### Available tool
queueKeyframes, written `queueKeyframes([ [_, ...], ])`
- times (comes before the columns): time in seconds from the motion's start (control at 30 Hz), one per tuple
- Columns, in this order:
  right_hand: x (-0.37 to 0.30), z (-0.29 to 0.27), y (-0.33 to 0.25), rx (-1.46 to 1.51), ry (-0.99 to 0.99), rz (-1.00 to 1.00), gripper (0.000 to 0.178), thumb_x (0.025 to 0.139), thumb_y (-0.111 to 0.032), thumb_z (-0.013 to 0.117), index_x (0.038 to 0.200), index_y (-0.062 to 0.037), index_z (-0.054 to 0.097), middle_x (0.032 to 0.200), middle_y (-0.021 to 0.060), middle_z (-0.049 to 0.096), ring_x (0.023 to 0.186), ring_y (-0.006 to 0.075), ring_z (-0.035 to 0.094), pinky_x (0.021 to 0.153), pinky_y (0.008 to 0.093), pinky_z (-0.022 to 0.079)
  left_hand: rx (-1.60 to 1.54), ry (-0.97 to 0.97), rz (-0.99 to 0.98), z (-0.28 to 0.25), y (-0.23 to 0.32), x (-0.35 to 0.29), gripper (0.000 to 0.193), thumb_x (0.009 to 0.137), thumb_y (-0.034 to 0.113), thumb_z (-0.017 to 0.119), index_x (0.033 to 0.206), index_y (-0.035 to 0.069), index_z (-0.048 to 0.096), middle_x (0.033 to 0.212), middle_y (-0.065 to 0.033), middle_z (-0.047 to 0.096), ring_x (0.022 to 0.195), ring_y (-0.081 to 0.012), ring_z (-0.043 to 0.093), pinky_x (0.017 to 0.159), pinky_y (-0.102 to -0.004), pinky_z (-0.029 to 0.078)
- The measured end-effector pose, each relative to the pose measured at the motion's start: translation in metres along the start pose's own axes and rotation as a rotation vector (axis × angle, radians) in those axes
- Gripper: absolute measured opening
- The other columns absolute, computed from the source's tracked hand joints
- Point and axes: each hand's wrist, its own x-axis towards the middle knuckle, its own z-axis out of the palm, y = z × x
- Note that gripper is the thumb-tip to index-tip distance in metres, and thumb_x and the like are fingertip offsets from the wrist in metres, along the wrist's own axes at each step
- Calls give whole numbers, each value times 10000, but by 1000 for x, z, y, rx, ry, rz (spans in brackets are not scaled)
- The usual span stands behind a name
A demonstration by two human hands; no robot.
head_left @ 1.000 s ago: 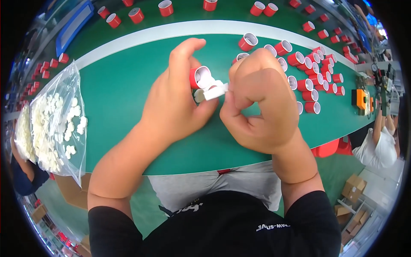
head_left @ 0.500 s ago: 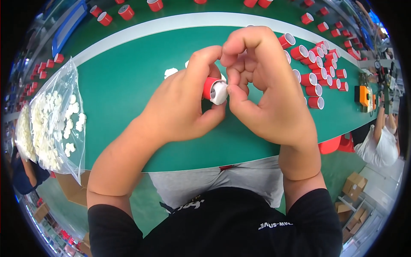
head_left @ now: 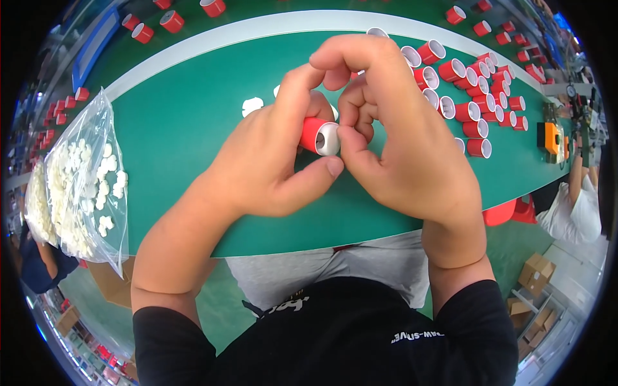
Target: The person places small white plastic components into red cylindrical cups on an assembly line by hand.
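Observation:
My left hand (head_left: 270, 154) is wrapped round a small red cup (head_left: 310, 132) with a white rim, its mouth tipped towards me and to the right. A rounded white piece (head_left: 329, 139) sits in that mouth, filling part of it; a dark gap shows beside it. My right hand (head_left: 405, 138) has its fingers curled in, with the thumb and bent forefinger pinched together at the right edge of the white piece. Beyond my left hand, a loose lobed white piece (head_left: 252, 105) lies on the green table (head_left: 187, 116); other white bits are partly hidden behind my fingers.
A clear plastic bag (head_left: 98, 122) of white pieces stands on the table's left. Many red cups (head_left: 467, 112) lie on their sides to the right, near an orange device (head_left: 551, 138). More cups lie beyond the white ledge (head_left: 277, 24). People sit at both sides.
The white piece, which stuck out past the cup's rim, now sits deeper and flatter in the mouth. My left thumb has come slightly away from the rim.

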Motion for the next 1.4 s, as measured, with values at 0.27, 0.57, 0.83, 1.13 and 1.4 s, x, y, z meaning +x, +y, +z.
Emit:
queueKeyframes([
  [0.27, 3, 3, -6, -20, 53, -2, 664, 738, 177, 620, 1342, -75, 510, 1186, 77, 521, 816, 100, 555, 680, 235, 448, -102, 147, 81, 6, -4, 0, 655, 872, 86, 555, 1461, -2, 282, 867, -106, 624, 708, -267, 613, 651, -355, 481],
  [0.57, 2, 11, -9, 63, 150, 52, 669, 735, 119, 686, 1352, -70, 507, 1209, 58, 517, 934, 106, 570, 779, 249, 451, -283, 101, 3, -3, 2, -3, 712, 906, 325, 530, 1447, -64, 280, 863, -101, 600, 761, -138, 554, 704, -263, 432],
  [0.83, -2, 17, -7, 161, 133, 181, 668, 746, 77, 713, 1356, -39, 467, 1217, 39, 509, 1007, 106, 563, 809, 232, 442, -130, 155, 160, -1, 2, -3, 480, 908, 118, 440, 1349, -66, 387, 826, -87, 589, 710, -107, 510, 665, -246, 416],
  [1.13, -1, 16, 0, 141, 133, 84, 545, 808, 79, 671, 1314, -18, 492, 1202, 37, 535, 1022, 106, 564, 843, 248, 466, -91, 302, 139, 4, 4, -2, 384, 809, 14, 483, 1175, 5, 602, 722, -38, 590, 615, -146, 548, 608, -287, 474],
  [1.4, -4, 4, 14, 387, 249, 46, 420, 859, 82, 614, 1265, 14, 531, 1178, 46, 565, 996, 107, 573, 849, 242, 472, -159, 280, 174, 0, 3, -1, 378, 781, -26, 482, 1135, 8, 610, 690, -25, 550, 611, -125, 522, 589, -266, 453],
])
